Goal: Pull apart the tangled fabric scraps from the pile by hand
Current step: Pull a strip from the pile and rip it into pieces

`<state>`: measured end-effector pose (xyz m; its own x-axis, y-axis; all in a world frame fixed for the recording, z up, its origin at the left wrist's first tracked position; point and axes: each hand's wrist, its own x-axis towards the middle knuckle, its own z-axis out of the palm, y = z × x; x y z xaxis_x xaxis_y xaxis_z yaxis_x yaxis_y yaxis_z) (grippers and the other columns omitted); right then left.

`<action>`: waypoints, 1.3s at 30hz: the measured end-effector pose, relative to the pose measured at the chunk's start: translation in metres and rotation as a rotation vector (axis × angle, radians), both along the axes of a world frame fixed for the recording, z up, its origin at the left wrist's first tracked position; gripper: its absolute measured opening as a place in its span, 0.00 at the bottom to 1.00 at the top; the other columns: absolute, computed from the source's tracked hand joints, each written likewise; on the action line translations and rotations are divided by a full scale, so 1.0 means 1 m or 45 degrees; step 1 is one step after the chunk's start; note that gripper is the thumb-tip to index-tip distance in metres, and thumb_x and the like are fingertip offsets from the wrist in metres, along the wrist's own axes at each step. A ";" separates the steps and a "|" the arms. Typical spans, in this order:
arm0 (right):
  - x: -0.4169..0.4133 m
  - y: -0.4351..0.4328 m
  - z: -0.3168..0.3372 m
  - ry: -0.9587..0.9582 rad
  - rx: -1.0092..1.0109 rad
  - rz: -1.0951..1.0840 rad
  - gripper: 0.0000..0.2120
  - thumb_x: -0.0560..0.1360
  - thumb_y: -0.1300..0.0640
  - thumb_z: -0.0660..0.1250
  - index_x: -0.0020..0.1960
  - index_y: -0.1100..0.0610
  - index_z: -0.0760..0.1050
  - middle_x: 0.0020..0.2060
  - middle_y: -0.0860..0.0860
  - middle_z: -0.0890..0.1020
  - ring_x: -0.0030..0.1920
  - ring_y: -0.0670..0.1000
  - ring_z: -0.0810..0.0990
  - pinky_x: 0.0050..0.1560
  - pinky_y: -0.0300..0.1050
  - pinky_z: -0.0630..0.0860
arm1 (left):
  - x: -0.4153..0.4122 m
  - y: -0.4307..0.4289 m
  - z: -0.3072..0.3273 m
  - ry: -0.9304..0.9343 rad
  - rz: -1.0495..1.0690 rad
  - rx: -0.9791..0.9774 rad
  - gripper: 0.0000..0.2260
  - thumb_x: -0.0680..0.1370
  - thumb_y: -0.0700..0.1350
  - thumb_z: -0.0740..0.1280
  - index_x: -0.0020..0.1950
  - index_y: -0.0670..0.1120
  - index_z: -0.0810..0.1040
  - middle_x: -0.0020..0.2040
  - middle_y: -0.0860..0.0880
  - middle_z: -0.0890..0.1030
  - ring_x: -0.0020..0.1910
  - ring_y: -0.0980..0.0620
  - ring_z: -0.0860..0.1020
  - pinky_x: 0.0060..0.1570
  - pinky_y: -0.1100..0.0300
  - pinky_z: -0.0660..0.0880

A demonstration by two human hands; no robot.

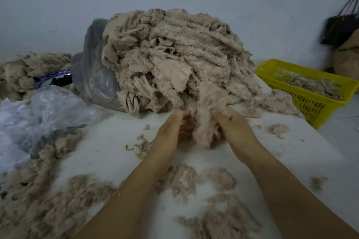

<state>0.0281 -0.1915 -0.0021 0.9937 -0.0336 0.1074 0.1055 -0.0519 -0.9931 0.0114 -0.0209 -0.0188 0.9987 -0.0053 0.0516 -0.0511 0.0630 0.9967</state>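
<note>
A big pile of beige fleecy fabric scraps point(174, 52) rises at the back of the white table point(120, 153), partly spilling from a clear plastic bag point(93, 68). At the pile's front foot a fluffy scrap point(207, 114) hangs between my hands. My left hand point(171, 132) grips its left side, fingers curled into the fluff. My right hand point(235, 128) grips its right side. The scrap is still joined to the pile above. My fingertips are partly hidden in the fibres.
Loose tufts of pulled fluff point(178, 178) lie over the near table and heap at the left point(38, 200). Crumpled clear plastic point(35, 114) lies left. A yellow slotted basket point(310, 103) with some scraps stands right. A dark bag point(340, 29) hangs on the wall.
</note>
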 end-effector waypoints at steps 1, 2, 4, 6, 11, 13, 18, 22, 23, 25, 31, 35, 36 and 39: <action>0.003 -0.008 0.006 -0.033 0.391 -0.036 0.15 0.82 0.51 0.62 0.40 0.53 0.81 0.32 0.50 0.82 0.32 0.50 0.79 0.36 0.45 0.75 | -0.001 0.000 -0.002 -0.020 -0.026 0.092 0.13 0.83 0.58 0.59 0.59 0.58 0.81 0.53 0.57 0.85 0.54 0.55 0.83 0.53 0.59 0.78; 0.006 -0.018 0.011 -0.096 0.792 -0.047 0.18 0.83 0.49 0.60 0.41 0.53 0.82 0.34 0.49 0.83 0.34 0.48 0.80 0.36 0.43 0.76 | -0.002 -0.001 -0.005 -0.045 -0.054 0.197 0.10 0.83 0.56 0.59 0.59 0.61 0.79 0.54 0.58 0.84 0.55 0.58 0.82 0.55 0.60 0.77; 0.011 -0.037 0.014 -0.142 1.258 -0.097 0.19 0.82 0.41 0.58 0.56 0.51 0.82 0.44 0.51 0.86 0.39 0.46 0.83 0.39 0.38 0.79 | -0.004 -0.004 -0.006 -0.085 -0.099 0.390 0.08 0.83 0.54 0.60 0.56 0.67 0.77 0.58 0.60 0.80 0.58 0.63 0.78 0.57 0.63 0.74; 0.014 -0.036 0.004 -0.017 1.050 -0.232 0.22 0.82 0.40 0.57 0.70 0.51 0.67 0.50 0.56 0.86 0.36 0.46 0.82 0.36 0.38 0.79 | -0.005 -0.003 -0.005 -0.095 -0.111 0.463 0.09 0.83 0.53 0.61 0.53 0.69 0.75 0.60 0.62 0.78 0.58 0.66 0.76 0.55 0.67 0.72; 0.016 -0.016 -0.019 -0.010 -0.615 -0.300 0.14 0.80 0.46 0.63 0.60 0.53 0.74 0.49 0.49 0.78 0.47 0.49 0.79 0.45 0.45 0.76 | 0.001 -0.002 -0.009 -0.098 -0.017 0.396 0.11 0.83 0.48 0.61 0.50 0.64 0.79 0.54 0.58 0.82 0.54 0.59 0.81 0.55 0.60 0.77; 0.015 -0.009 -0.025 -0.010 -1.143 -0.154 0.12 0.79 0.47 0.64 0.56 0.55 0.76 0.52 0.52 0.74 0.55 0.55 0.73 0.54 0.48 0.72 | 0.002 -0.002 -0.011 -0.073 -0.002 0.376 0.11 0.83 0.48 0.61 0.48 0.59 0.81 0.47 0.58 0.85 0.48 0.60 0.82 0.50 0.60 0.77; 0.000 0.013 -0.014 -0.392 -0.671 0.083 0.09 0.79 0.57 0.66 0.42 0.47 0.70 0.42 0.45 0.73 0.42 0.42 0.73 0.41 0.31 0.68 | -0.001 -0.003 -0.006 -0.022 -0.042 0.332 0.16 0.72 0.71 0.62 0.45 0.63 0.83 0.45 0.59 0.85 0.47 0.60 0.83 0.51 0.59 0.79; -0.009 0.027 -0.019 -0.592 -0.817 0.347 0.02 0.78 0.57 0.67 0.48 0.51 0.74 0.46 0.41 0.71 0.47 0.41 0.74 0.45 0.33 0.71 | 0.001 0.002 -0.002 0.082 0.081 0.004 0.11 0.76 0.57 0.71 0.51 0.51 0.85 0.48 0.50 0.86 0.51 0.51 0.84 0.54 0.55 0.79; -0.010 0.029 -0.021 -0.569 -0.791 0.396 0.01 0.78 0.55 0.67 0.48 0.51 0.75 0.47 0.40 0.71 0.47 0.41 0.75 0.46 0.33 0.72 | 0.002 0.005 -0.001 0.133 0.106 -0.128 0.07 0.78 0.50 0.71 0.49 0.47 0.85 0.45 0.47 0.86 0.48 0.49 0.84 0.50 0.56 0.80; -0.010 0.029 -0.018 -0.499 -0.626 0.361 0.05 0.79 0.49 0.66 0.47 0.49 0.77 0.47 0.41 0.73 0.46 0.42 0.77 0.44 0.34 0.74 | 0.003 0.009 0.003 0.200 0.087 -0.361 0.08 0.79 0.45 0.69 0.46 0.45 0.86 0.43 0.43 0.86 0.44 0.47 0.84 0.41 0.58 0.80; -0.009 0.017 -0.010 -0.148 -0.251 0.244 0.12 0.74 0.42 0.67 0.51 0.49 0.74 0.44 0.42 0.81 0.39 0.37 0.79 0.37 0.28 0.72 | -0.004 0.002 0.005 0.165 -0.091 -0.278 0.18 0.75 0.56 0.70 0.55 0.45 0.86 0.54 0.42 0.86 0.56 0.46 0.84 0.58 0.52 0.78; -0.006 0.018 -0.015 -0.210 -0.309 0.088 0.14 0.82 0.49 0.61 0.38 0.51 0.69 0.28 0.38 0.75 0.29 0.37 0.72 0.30 0.29 0.66 | -0.007 -0.003 0.002 0.134 -0.003 0.032 0.18 0.76 0.63 0.65 0.48 0.52 0.87 0.46 0.50 0.87 0.48 0.54 0.85 0.52 0.57 0.79; -0.004 0.017 -0.014 -0.201 -0.299 0.023 0.15 0.82 0.48 0.61 0.38 0.51 0.69 0.28 0.38 0.76 0.29 0.37 0.72 0.30 0.30 0.66 | -0.007 -0.003 0.005 0.130 0.047 0.086 0.19 0.75 0.66 0.64 0.44 0.53 0.86 0.43 0.51 0.87 0.44 0.55 0.85 0.48 0.60 0.79; -0.001 0.014 -0.016 -0.101 -0.204 -0.088 0.13 0.81 0.44 0.60 0.50 0.51 0.78 0.42 0.39 0.82 0.44 0.40 0.80 0.44 0.36 0.76 | -0.006 -0.001 0.003 0.109 0.071 0.087 0.19 0.73 0.67 0.65 0.38 0.54 0.86 0.38 0.52 0.87 0.39 0.56 0.85 0.43 0.64 0.78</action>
